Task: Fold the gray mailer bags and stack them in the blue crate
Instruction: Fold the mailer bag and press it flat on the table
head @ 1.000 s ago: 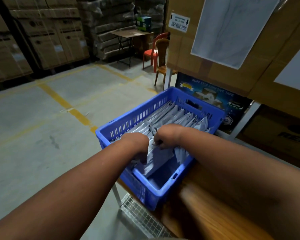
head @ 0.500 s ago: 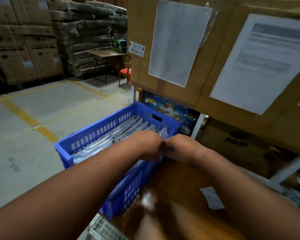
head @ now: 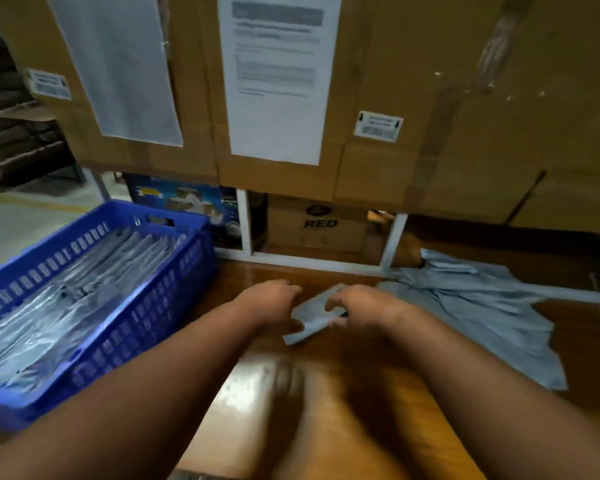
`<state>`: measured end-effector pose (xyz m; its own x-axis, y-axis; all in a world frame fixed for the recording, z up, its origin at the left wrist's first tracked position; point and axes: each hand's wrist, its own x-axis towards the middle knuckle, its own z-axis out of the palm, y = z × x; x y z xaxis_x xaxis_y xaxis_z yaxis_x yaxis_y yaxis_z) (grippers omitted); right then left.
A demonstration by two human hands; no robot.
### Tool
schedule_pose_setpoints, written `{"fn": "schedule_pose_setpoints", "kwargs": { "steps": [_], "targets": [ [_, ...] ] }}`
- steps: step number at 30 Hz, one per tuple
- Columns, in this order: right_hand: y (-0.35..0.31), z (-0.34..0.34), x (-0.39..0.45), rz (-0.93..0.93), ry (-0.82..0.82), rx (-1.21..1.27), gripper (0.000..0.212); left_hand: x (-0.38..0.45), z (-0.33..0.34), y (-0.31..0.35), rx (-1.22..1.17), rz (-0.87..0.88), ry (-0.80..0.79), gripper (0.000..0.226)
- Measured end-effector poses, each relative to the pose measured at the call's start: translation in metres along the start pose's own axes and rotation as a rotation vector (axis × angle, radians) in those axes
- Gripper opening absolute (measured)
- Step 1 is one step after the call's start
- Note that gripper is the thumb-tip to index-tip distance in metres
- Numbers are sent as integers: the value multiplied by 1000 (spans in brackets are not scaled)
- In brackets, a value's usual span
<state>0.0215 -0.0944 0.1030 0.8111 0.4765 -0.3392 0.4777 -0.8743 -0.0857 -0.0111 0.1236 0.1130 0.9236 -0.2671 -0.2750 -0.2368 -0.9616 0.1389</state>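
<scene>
A blue slotted crate (head: 174,299) sits at the left end of the wooden table, filled with rows of folded gray mailer bags (head: 84,292). One gray mailer bag (head: 312,315) lies on the table in front of me. My right hand (head: 361,310) grips its right side with curled fingers. My left hand (head: 271,299) hovers at its left edge, fingers bent, and whether it touches the bag is unclear. A loose pile of flat gray mailer bags (head: 482,306) spreads out at the right.
Large cardboard boxes (head: 413,98) with taped paper sheets (head: 278,81) stand behind the wooden table (head: 326,393). Smaller boxes, one marked RED (head: 319,223), sit under a white frame. The concrete floor lies to the left of the crate.
Both hands left the crate and moved right to the table. My right hand now holds a single gray bag, and my view swung right to show the loose pile.
</scene>
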Motion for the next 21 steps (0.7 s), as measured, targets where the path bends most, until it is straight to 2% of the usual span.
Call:
{"fn": "schedule_pose_setpoints", "kwargs": {
  "steps": [7, 12, 15, 19, 21],
  "targets": [
    [42, 65, -6, 41, -44, 89, 58, 42, 80, 37, -11, -42, -48, 63],
    [38, 89, 30, 30, 8, 94, 61, 81, 118, 13, 13, -53, -129, 82],
    [35, 96, 55, 68, 70, 108, 61, 103, 134, -5, 8, -31, -83, 94],
    [38, 97, 100, 81, 113, 76, 61, 129, 149, -22, -137, 36, -25, 93],
    [47, 108, 120, 103, 103, 39, 66, 134, 162, -28, -131, 55, 8, 90]
  ]
}}
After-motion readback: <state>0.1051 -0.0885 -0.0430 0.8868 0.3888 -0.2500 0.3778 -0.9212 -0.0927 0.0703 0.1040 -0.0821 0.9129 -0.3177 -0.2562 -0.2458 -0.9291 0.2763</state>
